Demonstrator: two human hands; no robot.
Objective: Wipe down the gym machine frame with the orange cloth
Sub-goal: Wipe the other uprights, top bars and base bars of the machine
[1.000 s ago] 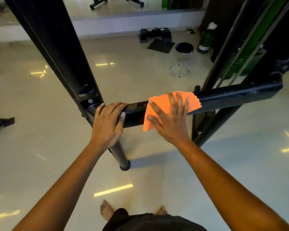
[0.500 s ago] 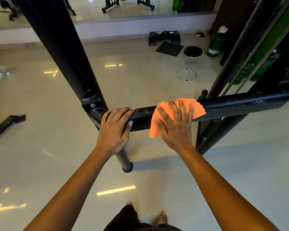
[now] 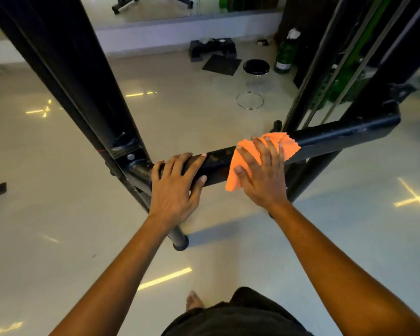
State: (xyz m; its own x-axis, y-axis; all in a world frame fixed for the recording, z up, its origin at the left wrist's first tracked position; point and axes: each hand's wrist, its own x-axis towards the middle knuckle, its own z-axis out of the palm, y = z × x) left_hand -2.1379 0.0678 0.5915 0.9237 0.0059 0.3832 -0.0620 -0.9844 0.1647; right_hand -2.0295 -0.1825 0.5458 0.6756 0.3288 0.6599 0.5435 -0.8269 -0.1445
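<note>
The orange cloth (image 3: 285, 147), bright and thin with a scalloped edge, drapes over the black horizontal bar (image 3: 337, 137) of the gym machine frame, one corner hanging below it. The right hand (image 3: 260, 175) presses it flat with fingers spread and straight. Just beside it, the left hand (image 3: 175, 187) rests on the bar, fingers loosely extended over the top.
</note>
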